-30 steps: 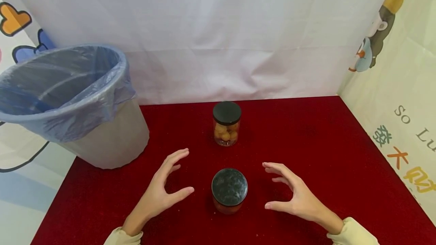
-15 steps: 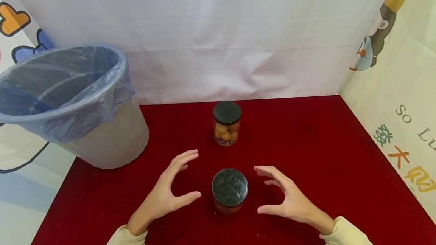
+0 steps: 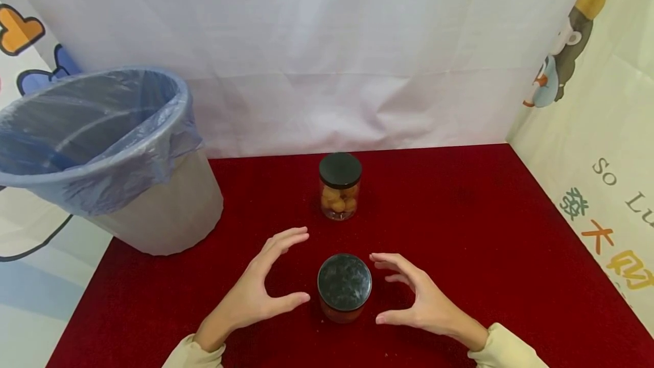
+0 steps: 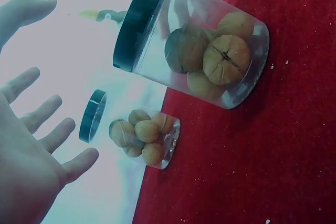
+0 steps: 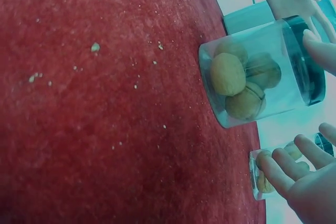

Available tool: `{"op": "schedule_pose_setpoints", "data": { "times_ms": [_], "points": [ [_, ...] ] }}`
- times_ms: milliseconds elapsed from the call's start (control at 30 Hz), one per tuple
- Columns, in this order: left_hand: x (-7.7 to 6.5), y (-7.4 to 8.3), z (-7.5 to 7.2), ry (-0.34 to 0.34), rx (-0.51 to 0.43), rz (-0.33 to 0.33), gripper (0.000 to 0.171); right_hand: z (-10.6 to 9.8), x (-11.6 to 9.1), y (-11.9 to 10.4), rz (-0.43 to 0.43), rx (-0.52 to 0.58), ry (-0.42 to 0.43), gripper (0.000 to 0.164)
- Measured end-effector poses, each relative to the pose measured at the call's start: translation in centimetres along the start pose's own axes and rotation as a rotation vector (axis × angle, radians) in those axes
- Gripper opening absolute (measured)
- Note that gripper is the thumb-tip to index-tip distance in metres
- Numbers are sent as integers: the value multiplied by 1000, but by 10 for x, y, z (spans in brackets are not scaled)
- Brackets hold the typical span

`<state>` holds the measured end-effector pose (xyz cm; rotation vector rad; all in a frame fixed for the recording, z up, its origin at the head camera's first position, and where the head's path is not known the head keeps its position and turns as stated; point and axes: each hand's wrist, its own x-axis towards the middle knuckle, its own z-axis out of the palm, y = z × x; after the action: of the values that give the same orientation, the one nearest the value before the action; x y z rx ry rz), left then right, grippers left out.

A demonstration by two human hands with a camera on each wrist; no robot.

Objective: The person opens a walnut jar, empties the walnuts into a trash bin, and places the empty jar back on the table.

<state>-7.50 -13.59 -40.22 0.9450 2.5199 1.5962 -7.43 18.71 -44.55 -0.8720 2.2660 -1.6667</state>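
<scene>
A clear jar with a dark screw lid [image 3: 344, 281] stands upright on the red cloth, between my two hands. Several walnuts [image 4: 226, 59] lie inside it, seen in the left wrist view. On its left side my left hand [image 3: 254, 291] is spread, thumb and fingers apart, not touching the jar. My right hand [image 3: 420, 299] curves likewise on the right side, its fingertips close to the lid but apart from it in the head view. A second lidded jar [image 3: 339, 186], also holding several walnuts [image 4: 145, 135], stands farther back.
A pale bin [image 3: 168, 203] lined with a blue plastic bag [image 3: 148, 155] stands at the back left. A white curtain [image 3: 327, 72] hangs behind the red cloth [image 3: 460, 203]. A printed sheet [image 3: 608, 146] borders the right. Small crumbs [image 5: 95, 47] dot the cloth.
Both hands have moved inward toward the near jar, the left one rightward and the right one leftward. The jars and the bin have stayed in place.
</scene>
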Motion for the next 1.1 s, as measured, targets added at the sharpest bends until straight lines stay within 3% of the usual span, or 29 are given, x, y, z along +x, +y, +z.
{"op": "schedule_pose_setpoints", "data": {
  "times_ms": [433,1100],
  "points": [
    [11,2,6,-54,7,5,81,15,13,10,17,27,-22,88],
    [17,5,14,-102,12,17,82,44,22,25,-52,56,-8,94]
  ]
}}
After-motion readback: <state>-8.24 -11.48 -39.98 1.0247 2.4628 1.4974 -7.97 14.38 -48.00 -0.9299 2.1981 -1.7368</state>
